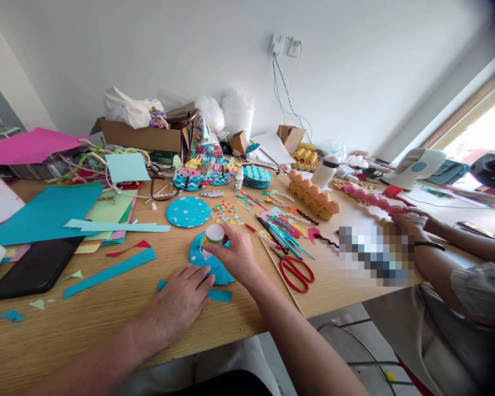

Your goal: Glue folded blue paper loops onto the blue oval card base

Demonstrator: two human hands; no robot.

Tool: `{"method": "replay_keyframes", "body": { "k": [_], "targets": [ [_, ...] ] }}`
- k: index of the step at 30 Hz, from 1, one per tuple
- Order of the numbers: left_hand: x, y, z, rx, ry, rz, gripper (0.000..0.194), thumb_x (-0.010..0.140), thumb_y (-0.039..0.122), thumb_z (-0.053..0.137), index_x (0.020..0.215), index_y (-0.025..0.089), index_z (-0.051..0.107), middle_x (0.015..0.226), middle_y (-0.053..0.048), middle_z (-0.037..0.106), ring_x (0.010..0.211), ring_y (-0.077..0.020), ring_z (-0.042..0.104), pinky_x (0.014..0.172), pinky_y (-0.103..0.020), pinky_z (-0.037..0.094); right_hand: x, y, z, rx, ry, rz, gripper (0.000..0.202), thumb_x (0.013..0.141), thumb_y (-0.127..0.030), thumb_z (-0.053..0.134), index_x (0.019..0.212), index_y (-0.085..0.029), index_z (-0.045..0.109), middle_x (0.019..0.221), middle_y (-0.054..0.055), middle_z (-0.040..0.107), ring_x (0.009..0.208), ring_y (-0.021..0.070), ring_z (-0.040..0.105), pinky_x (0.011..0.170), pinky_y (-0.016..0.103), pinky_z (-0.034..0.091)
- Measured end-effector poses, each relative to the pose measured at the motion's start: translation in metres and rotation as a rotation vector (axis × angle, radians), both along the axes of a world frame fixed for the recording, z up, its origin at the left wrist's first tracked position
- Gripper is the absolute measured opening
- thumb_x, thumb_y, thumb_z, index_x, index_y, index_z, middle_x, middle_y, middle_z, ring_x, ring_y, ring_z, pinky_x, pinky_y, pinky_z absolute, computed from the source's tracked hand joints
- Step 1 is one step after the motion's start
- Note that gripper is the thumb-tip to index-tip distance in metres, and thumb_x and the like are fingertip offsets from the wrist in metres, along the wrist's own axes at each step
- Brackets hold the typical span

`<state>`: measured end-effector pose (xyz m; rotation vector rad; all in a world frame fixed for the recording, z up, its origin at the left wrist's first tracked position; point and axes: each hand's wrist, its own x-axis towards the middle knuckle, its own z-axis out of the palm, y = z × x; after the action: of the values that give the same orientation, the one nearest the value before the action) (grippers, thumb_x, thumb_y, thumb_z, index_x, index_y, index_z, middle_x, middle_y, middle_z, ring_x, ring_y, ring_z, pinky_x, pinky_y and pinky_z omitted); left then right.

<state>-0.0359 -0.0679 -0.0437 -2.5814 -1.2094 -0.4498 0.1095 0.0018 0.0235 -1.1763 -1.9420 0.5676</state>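
My right hand (237, 254) is closed round a small white glue bottle (213, 235), tipped over a blue disc (220, 270) that carries white dots. Fingers of my left hand (185, 297) lie flat and slightly apart on the near left edge of that disc, above a blue paper strip (220, 296). Behind it lies a second blue disc (188, 212) with pale scraps on it. Small colored paper bits (226, 213) are scattered to its right. Red-handled scissors (297, 273) rest right of my right hand, beside a wooden stick (282, 279).
Colored paper sheets (49, 212) and a black phone (37, 269) lie at the left. Finished sea-themed pieces (193, 173) and stacked blue discs (256, 177) stand at the back. Orange egg-carton strips (313, 195) are right of center. Another person's hands (410, 223) work at the far right.
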Motion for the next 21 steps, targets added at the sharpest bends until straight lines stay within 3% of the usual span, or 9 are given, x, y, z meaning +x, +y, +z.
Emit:
{"method": "replay_keyframes", "body": {
  "k": [21],
  "targets": [
    [0.0001,0.0002,-0.0007,-0.014,-0.016,0.013,0.027,0.09,0.021,0.037,0.106,0.016,0.059,0.108,-0.01,0.066,0.102,-0.0246,0.058,0.09,-0.043,0.044,-0.0014,0.0027,-0.0034,0.038,-0.002,-0.015,0.019,0.067,-0.031,0.071,0.067,-0.021,0.056,0.058,-0.006,0.047,0.055,0.0099,0.042,0.051,0.02,0.027]
  ]
}}
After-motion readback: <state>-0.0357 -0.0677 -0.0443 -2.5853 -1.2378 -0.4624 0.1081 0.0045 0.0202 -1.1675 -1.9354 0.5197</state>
